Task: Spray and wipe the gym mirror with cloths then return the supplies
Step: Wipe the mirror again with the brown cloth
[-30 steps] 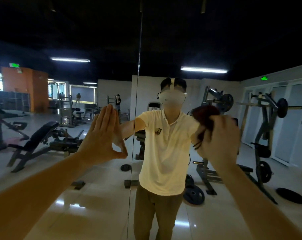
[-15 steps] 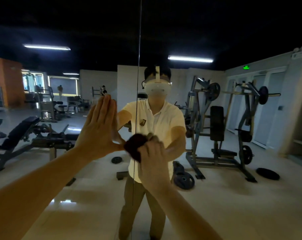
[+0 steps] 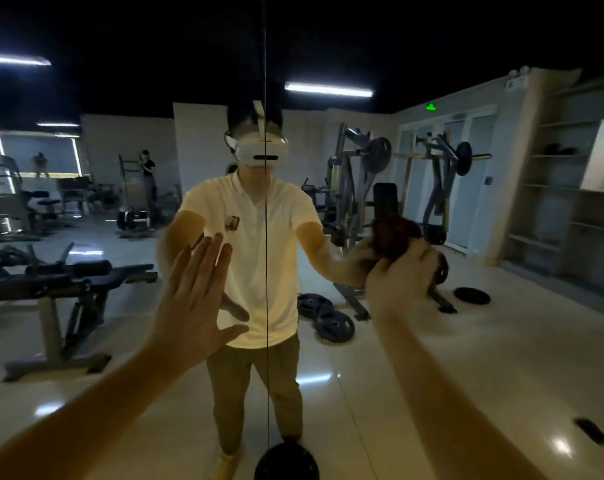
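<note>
The mirror [image 3: 484, 358] is standing upright and filling the view, with a thin vertical seam running down its middle, and is reflecting a dim gym. The cloth [image 3: 394, 235], dark reddish-brown and bunched into a wad, is sitting at the glass right of the seam, gripped by the right hand [image 3: 402, 289]. It is showing blurred.

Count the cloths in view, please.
1: a dark cloth bunched in the right hand against the mirror. The left hand lies flat on the glass, holding none. Others may be out of view.
</note>
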Demonstrator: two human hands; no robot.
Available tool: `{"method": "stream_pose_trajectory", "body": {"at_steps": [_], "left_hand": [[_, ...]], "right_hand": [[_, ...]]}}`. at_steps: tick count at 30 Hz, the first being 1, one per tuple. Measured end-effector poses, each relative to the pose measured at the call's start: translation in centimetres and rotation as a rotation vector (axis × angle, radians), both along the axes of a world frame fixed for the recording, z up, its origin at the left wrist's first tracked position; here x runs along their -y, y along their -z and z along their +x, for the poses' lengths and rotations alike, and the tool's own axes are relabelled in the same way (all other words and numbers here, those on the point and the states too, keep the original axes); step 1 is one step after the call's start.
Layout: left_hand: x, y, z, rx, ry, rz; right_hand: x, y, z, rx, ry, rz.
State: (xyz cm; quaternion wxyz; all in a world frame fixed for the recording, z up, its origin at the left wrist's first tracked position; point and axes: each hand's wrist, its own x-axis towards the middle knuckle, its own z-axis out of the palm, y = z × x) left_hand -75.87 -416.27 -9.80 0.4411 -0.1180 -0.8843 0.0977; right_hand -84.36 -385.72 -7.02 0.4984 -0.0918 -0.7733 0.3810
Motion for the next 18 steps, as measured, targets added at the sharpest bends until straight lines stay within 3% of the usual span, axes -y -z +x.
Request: {"method": "stream_pose_trajectory", "body": {"at_steps": [5, 9, 11, 14, 18], "left_hand": [[-0.2, 2.8, -0.7, 0.008, 0.015, 0.027], [-0.2, 3.5, -1.7, -0.032, 0.047, 0.053], [0.4, 3.7, -2.4, -0.062, 0.049, 0.047], [1.1, 4.1, -3.2, -0.104, 0.045, 0.01], [1.4, 4.3, -3.6, -0.154, 0.04, -0.027]], "right_hand": [[10.4, 5.5, 4.1, -0.015, -0.346, 0.13], [9.0, 9.5, 4.5, -0.184, -0.423, 0.726], [4.8, 10.1, 3.0, -0.204, -0.382, 0.886], [-2.3, 9.5, 0.7, -0.141, -0.207, 0.717], [-8.5, 8.2, -2.3, 0.04, 0.007, 0.195]]}}
